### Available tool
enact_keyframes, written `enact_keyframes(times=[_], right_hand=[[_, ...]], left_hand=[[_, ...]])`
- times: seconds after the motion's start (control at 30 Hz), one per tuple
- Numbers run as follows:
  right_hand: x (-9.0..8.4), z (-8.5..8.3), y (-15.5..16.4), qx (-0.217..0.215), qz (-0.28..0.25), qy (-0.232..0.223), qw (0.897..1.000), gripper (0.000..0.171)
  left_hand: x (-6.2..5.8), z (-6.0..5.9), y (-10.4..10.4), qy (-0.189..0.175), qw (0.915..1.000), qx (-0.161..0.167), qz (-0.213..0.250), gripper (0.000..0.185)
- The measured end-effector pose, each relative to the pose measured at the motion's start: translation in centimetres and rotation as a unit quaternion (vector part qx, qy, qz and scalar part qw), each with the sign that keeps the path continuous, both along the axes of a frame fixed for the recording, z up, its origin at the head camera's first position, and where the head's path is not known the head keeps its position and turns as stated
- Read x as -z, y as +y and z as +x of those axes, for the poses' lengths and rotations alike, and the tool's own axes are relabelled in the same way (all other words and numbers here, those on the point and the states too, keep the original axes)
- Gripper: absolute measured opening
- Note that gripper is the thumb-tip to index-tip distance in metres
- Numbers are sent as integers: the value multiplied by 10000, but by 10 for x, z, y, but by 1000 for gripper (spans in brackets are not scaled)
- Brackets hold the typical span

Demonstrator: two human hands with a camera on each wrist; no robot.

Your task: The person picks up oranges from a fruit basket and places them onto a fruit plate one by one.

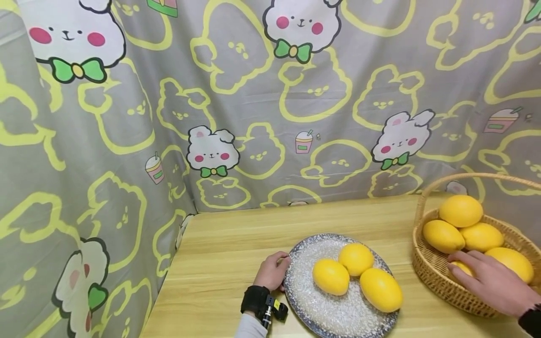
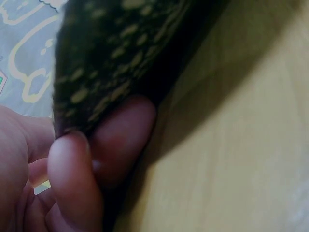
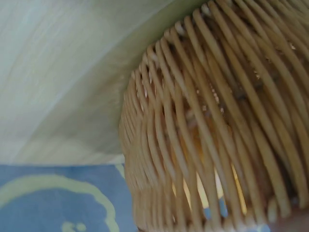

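My left hand (image 1: pixel 274 271) pinches the left rim of a grey speckled plate (image 1: pixel 334 314) on the wooden table (image 1: pixel 228 253). In the left wrist view the fingers (image 2: pixel 72 179) curl under the plate's dark underside (image 2: pixel 116 43). Three yellow lemons lie on the plate: one on the left (image 1: pixel 331 277), one at the back (image 1: pixel 356 258), one on the right (image 1: pixel 381 289). My right hand (image 1: pixel 486 279) reaches into the wicker basket (image 1: pixel 435 274), its thumb and fingers around a lemon (image 1: pixel 463 268) near the front wall.
Several more lemons fill the basket, the topmost (image 1: pixel 460 211) under the arched handle (image 1: pixel 427 190). The right wrist view shows only the basket's woven wall (image 3: pixel 207 135) and table (image 3: pixel 72 72). A grey cartoon-print cloth (image 1: pixel 253 94) hangs behind and to the left.
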State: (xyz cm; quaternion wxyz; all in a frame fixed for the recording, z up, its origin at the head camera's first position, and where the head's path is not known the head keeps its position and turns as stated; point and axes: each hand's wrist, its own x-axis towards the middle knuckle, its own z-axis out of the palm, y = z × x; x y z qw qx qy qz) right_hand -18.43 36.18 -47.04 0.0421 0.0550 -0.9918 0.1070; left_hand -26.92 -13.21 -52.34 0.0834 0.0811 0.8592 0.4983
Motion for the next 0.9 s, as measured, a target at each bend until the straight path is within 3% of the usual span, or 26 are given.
enact_keyframes(times=[0.23, 0.47, 0.6, 0.9], right_hand=[[-6, -1, -4, -227, 343, 533, 9977, 22], [-19, -1, -15, 57, 541, 249, 9982, 46], [-23, 0, -22, 23, 531, 377, 9979, 46], [-28, 7, -48, -220, 502, 1411, 9885, 36]], left_hand=[[0, 0, 0, -27, 10000, 12, 51, 34], [0, 0, 1, -46, 10000, -19, 85, 33], [0, 0, 1, -38, 10000, -30, 76, 33], [-1, 1, 1, -63, 9999, -51, 85, 33]])
